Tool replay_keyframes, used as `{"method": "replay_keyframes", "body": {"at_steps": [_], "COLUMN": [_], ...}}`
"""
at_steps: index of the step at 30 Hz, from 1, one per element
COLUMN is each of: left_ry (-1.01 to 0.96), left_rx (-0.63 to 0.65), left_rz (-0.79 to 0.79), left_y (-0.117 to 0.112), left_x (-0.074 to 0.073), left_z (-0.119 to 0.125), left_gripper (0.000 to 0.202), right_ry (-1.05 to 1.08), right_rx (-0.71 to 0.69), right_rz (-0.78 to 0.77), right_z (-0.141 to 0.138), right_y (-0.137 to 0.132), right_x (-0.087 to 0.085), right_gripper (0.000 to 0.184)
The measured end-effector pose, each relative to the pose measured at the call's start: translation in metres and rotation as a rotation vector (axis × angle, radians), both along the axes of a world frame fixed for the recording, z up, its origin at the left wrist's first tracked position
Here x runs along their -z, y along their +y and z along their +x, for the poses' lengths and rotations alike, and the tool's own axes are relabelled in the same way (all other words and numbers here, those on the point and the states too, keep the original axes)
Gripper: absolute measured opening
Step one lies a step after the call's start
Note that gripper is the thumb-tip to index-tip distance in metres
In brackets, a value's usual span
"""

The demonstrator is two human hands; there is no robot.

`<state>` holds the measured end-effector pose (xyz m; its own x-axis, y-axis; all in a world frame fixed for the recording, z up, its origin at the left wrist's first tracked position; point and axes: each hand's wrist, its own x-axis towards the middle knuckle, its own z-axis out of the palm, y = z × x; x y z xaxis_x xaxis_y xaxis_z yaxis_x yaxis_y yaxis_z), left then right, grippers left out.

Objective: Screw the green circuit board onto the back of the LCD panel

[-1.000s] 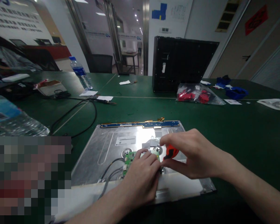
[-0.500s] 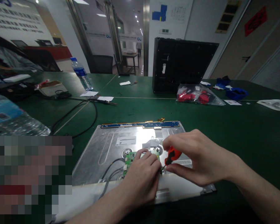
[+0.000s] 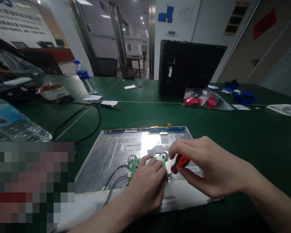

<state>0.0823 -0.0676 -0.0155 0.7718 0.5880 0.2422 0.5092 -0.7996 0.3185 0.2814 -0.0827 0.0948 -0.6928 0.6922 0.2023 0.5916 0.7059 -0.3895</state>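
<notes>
My right hand [image 3: 206,165] grips a red and black screwdriver [image 3: 180,161] between thumb and fingers. Its thin shaft slants down to the left, and the tip ends close to my left fingertips near a round mount. Bent over a green circuit board [image 3: 134,165], my left hand [image 3: 151,181] presses on it and covers most of it; the thumb is hidden. The board lies on the silvery metal back of a flat display panel [image 3: 111,145]. Grey and black cables [image 3: 116,183] run from the board's left side. A long blue circuit strip [image 3: 133,131] lines the panel's far edge.
Behind the panel stands a black monitor-like casing [image 3: 191,68], with a clear bag of red parts [image 3: 201,99] before it. A black cable [image 3: 100,119] loops at left, near a large bottle [image 3: 19,119] and a smaller water bottle [image 3: 84,77]. Blue trays [image 3: 244,97] sit far right.
My right fingers have shifted on the screwdriver handle, the thumb sliding back and the handle turning a little. My left hand and the panel have stayed put.
</notes>
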Motion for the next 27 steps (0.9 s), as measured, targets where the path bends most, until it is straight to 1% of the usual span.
{"method": "replay_keyframes", "body": {"at_steps": [2, 3, 6, 8, 9, 11, 13, 14, 15, 18, 20, 21, 23, 25, 27], "left_ry": [-0.004, -0.009, -0.011, 0.001, 0.005, 0.006, 0.000, -0.004, -0.009, -0.022, -0.021, -0.016, -0.006, 0.001, -0.001], "left_rx": [-0.001, 0.003, 0.013, 0.014, 0.011, 0.004, 0.001, 0.001, 0.004, 0.009, 0.007, 0.008, 0.010, 0.009, 0.010], "left_rz": [0.002, 0.002, 0.001, -0.004, -0.007, -0.011, -0.009, -0.006, -0.003, 0.003, 0.003, 0.001, -0.007, -0.012, -0.015], "left_y": [0.0005, 0.0008, 0.0009, 0.0002, -0.0003, -0.0010, -0.0010, -0.0008, -0.0004, 0.0003, 0.0003, 0.0001, -0.0005, -0.0008, -0.0006], "left_x": [0.0001, 0.0002, 0.0001, -0.0006, -0.0010, -0.0018, -0.0020, -0.0019, -0.0016, -0.0009, -0.0010, -0.0012, -0.0019, -0.0026, -0.0028], "left_z": [-0.0002, -0.0003, -0.0007, -0.0007, -0.0006, -0.0004, -0.0001, -0.0001, 0.0000, -0.0001, 0.0000, 0.0001, 0.0003, 0.0005, 0.0005], "left_gripper": [0.013, 0.014, 0.014, 0.014, 0.014, 0.014, 0.014, 0.013, 0.012, 0.012, 0.013, 0.013, 0.013, 0.013, 0.014], "right_ry": [0.021, 0.022, -0.027, -0.052, -0.052, -0.049, -0.042, -0.042, -0.044, -0.073, -0.096, -0.100, -0.098, -0.081, -0.061], "right_rx": [-0.005, 0.002, 0.029, 0.032, 0.025, 0.011, 0.003, 0.007, 0.022, 0.074, 0.087, 0.082, 0.062, 0.033, 0.015], "right_rz": [-0.026, -0.003, 0.163, 0.224, 0.213, 0.133, 0.047, 0.034, 0.048, 0.181, 0.250, 0.257, 0.218, 0.138, 0.082], "right_z": [0.0000, -0.0005, -0.0030, -0.0044, -0.0048, -0.0048, -0.0042, -0.0039, -0.0036, -0.0031, -0.0027, -0.0024, -0.0018, -0.0016, -0.0019], "right_y": [-0.0001, 0.0003, 0.0013, 0.0006, -0.0003, -0.0021, -0.0031, -0.0029, -0.0022, 0.0009, 0.0022, 0.0023, 0.0014, 0.0000, -0.0006], "right_x": [0.0012, 0.0026, 0.0060, 0.0048, 0.0031, -0.0006, -0.0024, -0.0020, -0.0008, 0.0048, 0.0064, 0.0061, 0.0037, 0.0013, 0.0011], "right_gripper": [0.024, 0.023, 0.011, 0.014, 0.015, 0.013, 0.016, 0.018, 0.017, 0.010, 0.016, 0.019, 0.018, 0.015, 0.019]}}
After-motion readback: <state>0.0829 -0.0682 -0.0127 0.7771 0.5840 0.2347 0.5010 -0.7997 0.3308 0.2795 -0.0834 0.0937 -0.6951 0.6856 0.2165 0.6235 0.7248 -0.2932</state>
